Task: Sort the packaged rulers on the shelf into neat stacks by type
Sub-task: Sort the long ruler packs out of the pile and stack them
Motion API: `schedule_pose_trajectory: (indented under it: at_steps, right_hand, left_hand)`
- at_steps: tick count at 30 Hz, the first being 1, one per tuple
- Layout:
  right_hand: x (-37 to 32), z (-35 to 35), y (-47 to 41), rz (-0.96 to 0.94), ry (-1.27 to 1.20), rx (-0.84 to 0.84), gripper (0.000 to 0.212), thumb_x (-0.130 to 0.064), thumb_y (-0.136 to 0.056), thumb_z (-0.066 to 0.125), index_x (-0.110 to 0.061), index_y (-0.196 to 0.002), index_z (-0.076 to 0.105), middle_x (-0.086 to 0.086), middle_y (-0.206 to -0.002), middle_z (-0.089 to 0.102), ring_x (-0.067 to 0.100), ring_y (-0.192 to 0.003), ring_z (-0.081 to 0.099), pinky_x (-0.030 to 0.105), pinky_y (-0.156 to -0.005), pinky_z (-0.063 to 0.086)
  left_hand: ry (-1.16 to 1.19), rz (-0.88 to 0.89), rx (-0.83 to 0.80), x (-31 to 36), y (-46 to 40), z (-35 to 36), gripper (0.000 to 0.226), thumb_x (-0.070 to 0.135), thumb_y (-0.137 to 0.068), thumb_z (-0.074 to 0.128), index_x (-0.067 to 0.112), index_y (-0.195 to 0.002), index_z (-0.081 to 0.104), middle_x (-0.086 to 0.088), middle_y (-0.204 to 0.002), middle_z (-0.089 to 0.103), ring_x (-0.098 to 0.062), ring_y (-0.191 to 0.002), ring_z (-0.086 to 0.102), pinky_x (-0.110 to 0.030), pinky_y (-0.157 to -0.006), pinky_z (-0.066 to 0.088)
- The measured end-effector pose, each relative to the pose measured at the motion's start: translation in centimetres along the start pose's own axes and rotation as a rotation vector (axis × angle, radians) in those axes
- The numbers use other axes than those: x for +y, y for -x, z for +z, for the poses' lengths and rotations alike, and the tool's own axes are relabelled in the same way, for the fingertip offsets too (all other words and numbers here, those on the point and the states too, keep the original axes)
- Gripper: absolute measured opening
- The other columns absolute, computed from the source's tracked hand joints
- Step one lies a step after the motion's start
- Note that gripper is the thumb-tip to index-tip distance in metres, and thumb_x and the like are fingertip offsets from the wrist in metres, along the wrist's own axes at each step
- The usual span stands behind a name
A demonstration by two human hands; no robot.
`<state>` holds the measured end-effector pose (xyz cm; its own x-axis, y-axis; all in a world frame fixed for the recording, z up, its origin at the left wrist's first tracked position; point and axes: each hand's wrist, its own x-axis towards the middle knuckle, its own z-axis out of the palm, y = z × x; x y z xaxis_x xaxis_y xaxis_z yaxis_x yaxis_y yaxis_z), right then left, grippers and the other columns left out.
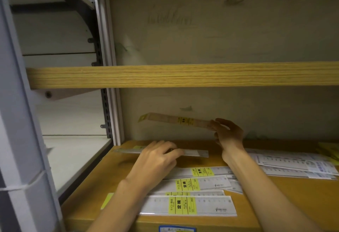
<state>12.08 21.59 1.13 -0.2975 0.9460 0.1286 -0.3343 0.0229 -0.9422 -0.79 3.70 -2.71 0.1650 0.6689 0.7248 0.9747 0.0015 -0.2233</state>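
Right hand [227, 134] pinches a raised wooden ruler [176, 120]; left hand [157, 160] grips a flat one [194, 152].

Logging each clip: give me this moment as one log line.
left hand: holds grey ruler on shelf | right hand: holds wooden ruler raised | front packs: unsorted

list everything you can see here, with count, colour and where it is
held packaged ruler: one, tan with yellow label, lifted above the shelf, pinched at its right end
slim packaged ruler: one, grey-clear, back of the shelf
wide packaged rulers: at least four, white with yellow labels, overlapping at front
white printed packs: several, right side
shelf board: one, wooden, under everything
upper shelf: one, wooden, above
left hand: on the slim ruler
right hand: holding the tan ruler
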Motion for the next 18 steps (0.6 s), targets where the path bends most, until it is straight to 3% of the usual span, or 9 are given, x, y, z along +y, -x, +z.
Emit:
schedule_pose_trajectory:
  at_steps: [5,14,18]
  right_hand:
    - [0.9,0.0,-0.3,0.012,0.093,-0.04,0.013,-0.016,-0.085,0.071,-0.019,-0.096,0.064,0.009,-0.103,0.067,0.014,-0.072,0.054,0.022,-0.053,0.042]
    - [2.4,0.6,-0.5,0.046,0.323,-0.134,0.017,-0.017,-0.085,0.072,-0.014,-0.101,0.064,0.008,-0.097,0.069,0.015,-0.061,0.058,0.023,-0.054,0.044]
    - [3.1,0.5,-0.9,-0.034,0.496,-0.15,0.019,-0.024,-0.083,0.074,-0.015,-0.098,0.067,0.002,-0.097,0.068,0.017,-0.079,0.063,0.025,-0.068,0.049]
  left_hand:
    - [0.018,0.035,-0.032,0.3,-0.2,0.2,0.03,0.011,-0.077,0.076,0.023,-0.104,0.069,0.002,-0.098,0.067,-0.015,-0.084,0.063,-0.031,-0.067,0.055]
    - [0.011,0.025,-0.059,0.4,0.0,0.2,0.031,0.009,-0.076,0.076,0.022,-0.104,0.07,0.002,-0.096,0.067,-0.016,-0.084,0.064,-0.03,-0.069,0.055]
    - [0.014,0.022,-0.056,0.5,0.0,0.1,0.032,0.008,-0.076,0.076,0.022,-0.104,0.07,0.002,-0.095,0.067,-0.016,-0.083,0.064,-0.031,-0.069,0.056]
